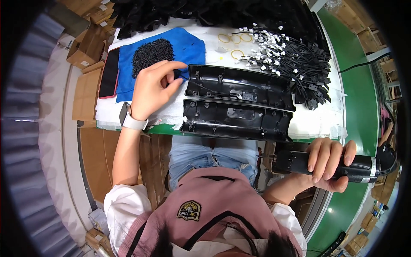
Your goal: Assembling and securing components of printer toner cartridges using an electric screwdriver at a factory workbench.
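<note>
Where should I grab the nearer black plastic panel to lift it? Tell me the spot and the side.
Take the nearer black panel at its left end, coming in from the left. It lies flat and long across the white pad, that end is bare, and the left hand is already beside it. The right hand is busy gripping the black power screwdriver.

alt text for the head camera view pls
Seen from above, a seated person's left hand pinches at a pile of small black screws on a blue cloth, while the right hand holds a black electric screwdriver. Two long black plastic panels lie on the table between them.
</note>
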Demonstrator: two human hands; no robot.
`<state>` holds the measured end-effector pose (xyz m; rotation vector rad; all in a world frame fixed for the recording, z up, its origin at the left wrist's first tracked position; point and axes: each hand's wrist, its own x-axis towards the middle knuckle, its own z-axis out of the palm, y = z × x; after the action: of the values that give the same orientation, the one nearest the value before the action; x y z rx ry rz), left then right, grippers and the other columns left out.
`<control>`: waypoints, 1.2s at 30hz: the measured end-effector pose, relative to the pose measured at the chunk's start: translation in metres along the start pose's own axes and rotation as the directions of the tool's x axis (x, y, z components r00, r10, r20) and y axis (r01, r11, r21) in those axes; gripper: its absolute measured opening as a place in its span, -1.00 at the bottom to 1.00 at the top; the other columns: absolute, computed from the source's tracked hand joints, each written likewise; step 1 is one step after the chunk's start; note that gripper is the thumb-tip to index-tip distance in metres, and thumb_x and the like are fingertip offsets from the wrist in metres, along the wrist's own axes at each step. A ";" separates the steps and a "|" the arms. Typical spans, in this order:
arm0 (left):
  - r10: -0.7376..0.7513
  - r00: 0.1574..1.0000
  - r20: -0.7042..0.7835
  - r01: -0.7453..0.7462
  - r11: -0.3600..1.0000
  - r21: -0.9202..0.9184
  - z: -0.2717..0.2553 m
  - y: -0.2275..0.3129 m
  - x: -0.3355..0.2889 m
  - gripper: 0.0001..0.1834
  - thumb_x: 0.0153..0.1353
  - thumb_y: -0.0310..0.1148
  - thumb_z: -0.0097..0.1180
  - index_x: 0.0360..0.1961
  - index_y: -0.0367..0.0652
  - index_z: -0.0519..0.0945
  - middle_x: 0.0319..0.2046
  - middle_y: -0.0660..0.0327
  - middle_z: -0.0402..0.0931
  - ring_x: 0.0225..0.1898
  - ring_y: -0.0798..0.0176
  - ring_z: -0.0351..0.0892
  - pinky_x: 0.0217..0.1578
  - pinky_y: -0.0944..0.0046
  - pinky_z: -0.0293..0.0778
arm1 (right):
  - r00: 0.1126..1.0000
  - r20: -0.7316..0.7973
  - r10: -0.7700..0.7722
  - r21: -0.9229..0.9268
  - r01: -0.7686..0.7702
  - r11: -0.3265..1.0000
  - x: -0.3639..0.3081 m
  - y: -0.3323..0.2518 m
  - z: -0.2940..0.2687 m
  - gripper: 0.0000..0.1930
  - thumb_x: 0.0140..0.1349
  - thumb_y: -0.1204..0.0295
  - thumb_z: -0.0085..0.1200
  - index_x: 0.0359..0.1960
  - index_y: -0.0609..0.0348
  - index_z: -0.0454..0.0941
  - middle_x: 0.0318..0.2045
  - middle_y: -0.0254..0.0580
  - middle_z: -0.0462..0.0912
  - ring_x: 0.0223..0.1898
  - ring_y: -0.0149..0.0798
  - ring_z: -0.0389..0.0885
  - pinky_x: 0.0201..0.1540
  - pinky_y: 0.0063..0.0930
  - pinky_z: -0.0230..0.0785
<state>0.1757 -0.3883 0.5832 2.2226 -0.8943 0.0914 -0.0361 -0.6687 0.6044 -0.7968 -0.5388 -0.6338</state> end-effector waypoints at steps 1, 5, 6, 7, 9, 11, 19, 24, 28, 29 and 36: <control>0.015 0.999 -0.045 -0.014 1.000 0.015 0.001 -0.006 -0.003 -0.70 -0.11 -0.57 0.26 -0.25 -0.16 0.65 -0.57 0.29 0.40 -0.67 0.42 0.23 -0.62 0.43 0.21 | 1.000 0.009 -0.001 0.028 0.001 1.000 0.001 0.000 0.002 -0.68 0.12 0.36 0.19 -0.22 0.09 0.28 -0.67 -0.35 0.51 -0.79 -0.44 0.48 -0.66 -0.55 0.39; 0.121 0.987 -0.109 -0.104 0.983 0.154 0.001 -0.012 0.000 -0.76 -0.04 -0.52 0.25 -0.26 -0.17 0.64 -0.39 0.26 0.51 -0.62 0.35 0.34 -0.55 0.40 0.33 | 0.994 0.109 -0.014 0.153 -0.003 0.988 0.003 0.002 0.002 -0.67 0.14 0.37 0.22 -0.22 0.11 0.29 -0.66 -0.32 0.52 -0.78 -0.42 0.49 -0.65 -0.54 0.42; 0.120 0.987 -0.108 -0.102 0.983 0.153 0.004 -0.015 0.002 -0.76 -0.04 -0.52 0.25 -0.26 -0.17 0.64 -0.39 0.26 0.51 -0.62 0.35 0.34 -0.55 0.40 0.33 | 0.994 0.108 -0.012 0.153 -0.004 0.988 0.004 0.003 0.003 -0.67 0.14 0.37 0.22 -0.22 0.11 0.29 -0.66 -0.32 0.52 -0.78 -0.42 0.49 -0.65 -0.54 0.42; 0.144 0.988 -0.061 -0.130 0.973 0.193 0.007 -0.020 0.003 -0.79 -0.03 -0.49 0.24 -0.29 -0.17 0.63 -0.38 0.25 0.52 -0.54 0.24 0.45 -0.47 0.33 0.41 | 0.993 0.119 -0.006 0.133 -0.010 0.991 0.005 0.004 0.003 -0.67 0.14 0.37 0.22 -0.22 0.12 0.29 -0.65 -0.31 0.53 -0.78 -0.42 0.50 -0.65 -0.54 0.42; 0.159 0.987 0.007 -0.156 0.960 0.232 0.010 -0.021 0.006 -0.88 0.02 -0.46 0.20 -0.36 -0.18 0.61 -0.38 0.24 0.52 -0.41 0.11 0.53 -0.36 0.22 0.49 | 0.993 0.116 -0.006 0.103 -0.006 0.995 0.005 0.008 0.003 -0.66 0.14 0.37 0.23 -0.22 0.12 0.28 -0.64 -0.30 0.54 -0.76 -0.41 0.52 -0.65 -0.52 0.44; 0.244 0.969 -0.027 -0.225 0.927 0.301 0.011 -0.024 0.011 -0.90 0.03 -0.46 0.19 -0.38 -0.18 0.61 -0.40 0.24 0.51 -0.37 0.12 0.53 -0.36 0.20 0.48 | 0.993 0.118 0.007 0.115 -0.021 0.993 0.003 0.007 0.004 -0.66 0.12 0.39 0.24 -0.22 0.12 0.29 -0.64 -0.29 0.54 -0.75 -0.39 0.53 -0.65 -0.50 0.44; 0.373 0.926 0.052 -0.349 0.799 0.490 0.010 -0.036 0.012 -0.85 0.01 -0.50 0.16 -0.32 -0.22 0.57 -0.40 0.19 0.48 -0.30 0.13 0.51 -0.35 0.21 0.49 | 0.904 0.422 0.072 0.228 -0.183 0.956 0.017 0.010 0.008 -0.65 0.07 0.45 0.29 -0.23 0.19 0.32 -0.66 -0.23 0.56 -0.74 -0.36 0.56 -0.63 -0.48 0.49; 0.367 0.923 -0.113 -0.302 0.876 0.375 0.007 -0.011 0.013 -0.88 -0.04 -0.52 0.25 -0.41 -0.25 0.62 -0.46 0.17 0.54 -0.39 0.13 0.50 -0.40 0.25 0.44 | 0.913 0.388 0.121 0.204 -0.214 0.955 0.013 0.004 0.013 -0.69 0.10 0.48 0.26 -0.22 0.20 0.35 -0.59 -0.15 0.54 -0.71 -0.24 0.52 -0.65 -0.41 0.38; 0.392 0.892 -0.226 -0.378 0.920 0.105 0.009 0.025 0.000 -0.86 -0.10 -0.51 0.32 -0.46 -0.29 0.63 -0.51 0.14 0.56 -0.51 0.14 0.48 -0.48 0.25 0.39 | 0.914 0.386 0.128 0.258 -0.241 0.936 0.011 0.013 0.018 -0.73 0.12 0.48 0.25 -0.26 0.23 0.37 -0.62 -0.16 0.51 -0.73 -0.24 0.49 -0.69 -0.44 0.35; 0.428 0.887 -0.176 -0.425 0.904 0.057 0.015 0.037 -0.002 -0.85 -0.12 -0.50 0.33 -0.48 -0.28 0.62 -0.53 0.15 0.55 -0.52 0.14 0.47 -0.49 0.26 0.39 | 0.908 0.397 0.131 0.275 -0.254 0.927 0.013 0.013 0.020 -0.75 0.13 0.48 0.24 -0.28 0.24 0.38 -0.64 -0.16 0.50 -0.74 -0.25 0.48 -0.70 -0.44 0.34; 0.591 0.792 0.153 -0.605 0.794 0.063 0.069 0.063 0.005 -0.79 -0.24 -0.46 0.31 -0.61 -0.15 0.47 -0.58 0.26 0.34 -0.46 0.20 0.42 -0.54 0.23 0.38 | 0.910 0.343 0.234 0.248 -0.328 0.912 0.013 0.022 0.034 -0.79 0.12 0.48 0.25 -0.38 0.28 0.43 -0.68 -0.20 0.48 -0.75 -0.26 0.44 -0.72 -0.47 0.29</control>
<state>0.1268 -0.4671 0.5717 1.9686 -1.6832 0.3058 -0.0189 -0.6344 0.6225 -0.6686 -0.7665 -0.1467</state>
